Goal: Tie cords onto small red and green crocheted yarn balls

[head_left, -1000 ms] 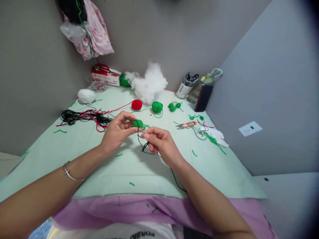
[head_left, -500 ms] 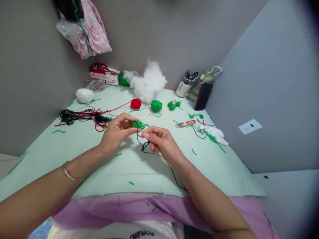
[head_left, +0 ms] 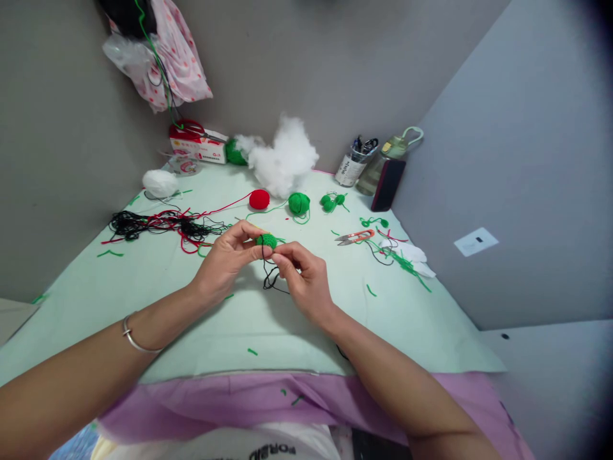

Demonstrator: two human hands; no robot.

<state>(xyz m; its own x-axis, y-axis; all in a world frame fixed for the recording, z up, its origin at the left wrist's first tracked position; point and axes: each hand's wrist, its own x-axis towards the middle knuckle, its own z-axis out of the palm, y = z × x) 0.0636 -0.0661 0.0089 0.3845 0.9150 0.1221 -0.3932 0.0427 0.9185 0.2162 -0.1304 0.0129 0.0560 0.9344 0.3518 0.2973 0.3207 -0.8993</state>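
Between the thumb and fingers of my left hand (head_left: pixel 228 254) is a small green crocheted piece (head_left: pixel 267 241), held above the table. My right hand (head_left: pixel 306 271) is closed in a pinch against the right side of that piece; what its fingertips grip is too small to make out. A black yarn (head_left: pixel 268 280) runs over the front of the green piece and hangs in loose loops below, passing behind my right hand. More of the black strand shows under my right forearm.
Beyond my hands lie a red yarn ball (head_left: pixel 259 199), a green yarn ball (head_left: pixel 299 204) and white stuffing (head_left: pixel 285 156). Tangled black yarn (head_left: pixel 129 225) is on the left. Orange thread snips (head_left: pixel 355 237) lie on the right, near a phone (head_left: pixel 388 185) and a bottle (head_left: pixel 376 169).
My right hand has turned and closed in on the green piece, its fingers now tighter against it. The hanging black loops have shifted slightly left. The view has moved a little.
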